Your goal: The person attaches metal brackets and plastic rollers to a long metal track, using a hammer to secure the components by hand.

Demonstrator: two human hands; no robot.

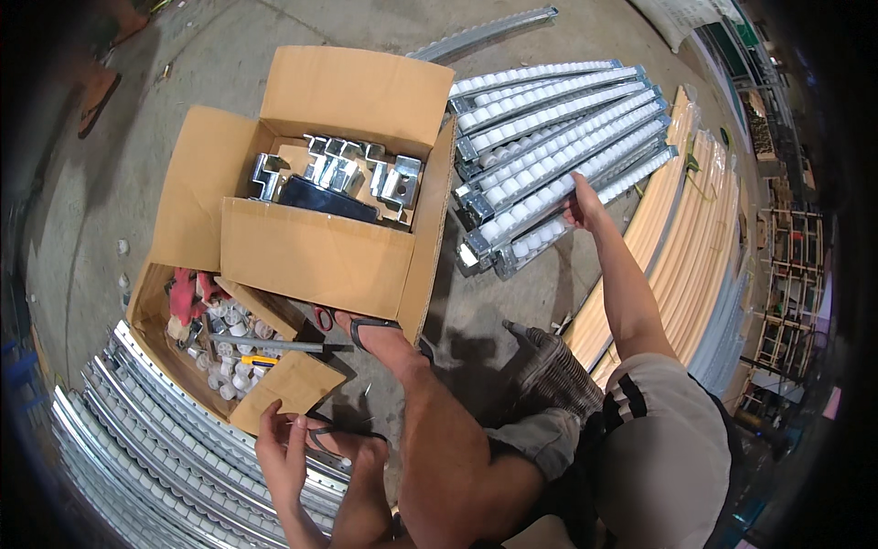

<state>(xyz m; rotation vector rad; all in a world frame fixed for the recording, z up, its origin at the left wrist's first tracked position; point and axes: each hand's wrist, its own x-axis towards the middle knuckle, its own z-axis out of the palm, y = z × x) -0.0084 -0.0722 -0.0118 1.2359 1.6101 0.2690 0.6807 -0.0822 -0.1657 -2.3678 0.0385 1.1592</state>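
Observation:
My right hand (583, 203) reaches out to a pile of metal roller tracks fitted with rows of white wheels. Its fingers close on the edge of a roller track (549, 199) near the front of the pile. Low in the view, my left hand (282, 448) is raised beside a cardboard flap, thumb and fingers drawn together. Whatever lies between those fingertips is too small to make out. Between the hands stands an open cardboard box (315, 256) with shiny bent metal brackets (338, 169) and a dark flat piece inside.
A lower carton (151, 316) holds loose white wheels, a red cloth, a metal rod and a yellow-handled cutter (259, 360). More roller tracks (183, 448) lie at lower left. Wrapped cream pipes (663, 247) lie at right, near a wicker seat (553, 371). Another person's foot (96, 91) shows upper left.

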